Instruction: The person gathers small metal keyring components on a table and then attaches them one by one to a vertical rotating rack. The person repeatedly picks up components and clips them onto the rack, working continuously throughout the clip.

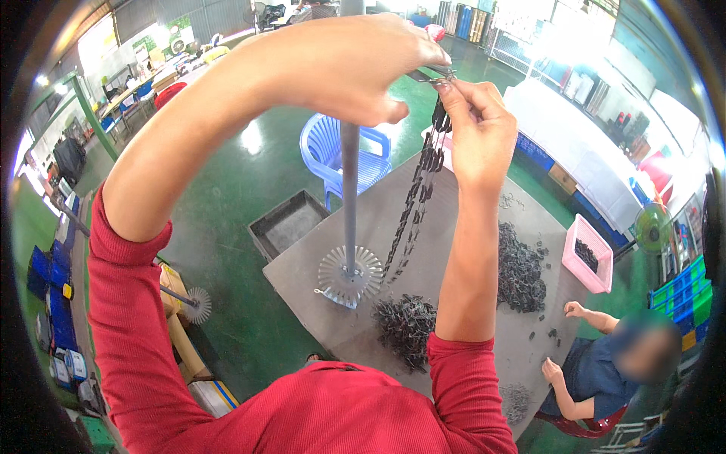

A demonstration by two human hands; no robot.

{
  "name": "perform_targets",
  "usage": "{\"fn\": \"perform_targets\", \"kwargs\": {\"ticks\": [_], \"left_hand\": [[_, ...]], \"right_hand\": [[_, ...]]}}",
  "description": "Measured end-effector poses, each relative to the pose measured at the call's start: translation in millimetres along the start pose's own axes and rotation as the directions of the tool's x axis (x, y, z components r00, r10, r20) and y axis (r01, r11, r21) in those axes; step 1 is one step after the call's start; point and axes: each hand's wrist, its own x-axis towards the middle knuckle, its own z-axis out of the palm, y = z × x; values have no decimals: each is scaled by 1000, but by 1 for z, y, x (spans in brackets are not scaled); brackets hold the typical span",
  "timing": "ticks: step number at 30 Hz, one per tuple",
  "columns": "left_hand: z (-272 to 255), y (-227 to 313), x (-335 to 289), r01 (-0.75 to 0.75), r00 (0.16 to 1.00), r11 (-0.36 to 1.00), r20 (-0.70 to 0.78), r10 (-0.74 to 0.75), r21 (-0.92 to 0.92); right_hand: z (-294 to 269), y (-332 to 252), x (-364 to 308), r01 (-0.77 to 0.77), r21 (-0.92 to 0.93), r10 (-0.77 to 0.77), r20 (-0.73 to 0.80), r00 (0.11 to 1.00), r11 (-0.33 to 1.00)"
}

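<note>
Both hands are raised high above the table. My left hand (pixel 378 64) curls its fingers over the far side of a thin metal piece (pixel 435 78), its thumb held apart; what lies in its fingers is mostly hidden. My right hand (pixel 476 125) pinches beside that metal piece, at the top of long hanging strands of small black parts (pixel 425 178). The strands drop toward the table next to a grey upright pole (pixel 350 189) with a slotted round disc (pixel 349 274) low on it. A pile of small black parts (pixel 408 329) lies below, left of my right forearm.
The grey table (pixel 310 280) also bears a larger black pile (pixel 522 268) and a pink basket (pixel 587 253). A co-worker in dark blue (pixel 597 378) sits at the right, hands at the table edge. Beyond are a blue plastic chair (pixel 340 155) and a dark tray (pixel 291 223).
</note>
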Motion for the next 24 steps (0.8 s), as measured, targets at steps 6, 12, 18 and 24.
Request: {"fn": "perform_targets", "kwargs": {"ticks": [6, 12, 18, 24], "left_hand": [[7, -1, 8, -5, 1000, 994, -26, 8, 107], [11, -21, 5, -54, 992, 993, -107, 66, 109], [-2, -14, -1, -19, 999, 996, -45, 16, -82], [2, -20, -9, 71, 997, 990, 0, -72, -119]], "right_hand": [[-4, 7, 7, -50, 166, 36, 87, 996, 985], [-49, 34, 11, -342, 517, 245, 247, 937, 785], [-72, 43, 12, -512, 237, 287, 604, 743, 825], [-108, 37, -29, -390, 12, 293, 638, 712, 921]]}}
